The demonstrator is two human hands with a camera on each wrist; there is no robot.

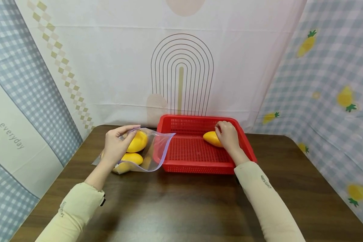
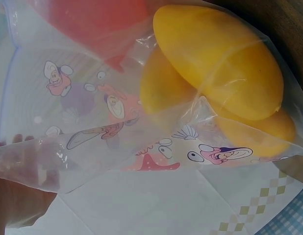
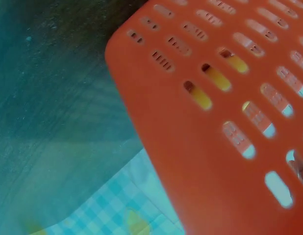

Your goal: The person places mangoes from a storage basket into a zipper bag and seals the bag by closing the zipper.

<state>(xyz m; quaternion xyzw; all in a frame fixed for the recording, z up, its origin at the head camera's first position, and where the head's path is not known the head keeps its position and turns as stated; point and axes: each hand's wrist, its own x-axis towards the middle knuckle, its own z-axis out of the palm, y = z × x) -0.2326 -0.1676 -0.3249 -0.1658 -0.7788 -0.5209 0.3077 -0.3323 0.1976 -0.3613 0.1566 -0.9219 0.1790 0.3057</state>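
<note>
My left hand (image 1: 116, 143) pinches the top edge of a clear zip bag (image 1: 149, 163), whose purple-edged mouth gapes toward the right. Several yellow mangoes (image 1: 137, 141) lie inside it; the left wrist view shows them (image 2: 220, 58) through plastic printed with cartoon figures. Inside a red slotted basket (image 1: 196, 164), my right hand (image 1: 229, 138) grips a single mango (image 1: 211, 138) by its right end, near the right wall. The right wrist view has the basket's wall (image 3: 161, 142) blocking that hand, with some yellow showing through the slots.
The dark wooden table (image 1: 175, 208) carries both bag and basket. The bag's mouth overlaps the basket's left rim. Behind stands a pale cloth backdrop (image 1: 118, 67) with an arch print, and checked cloth (image 1: 329, 101) hangs on the right.
</note>
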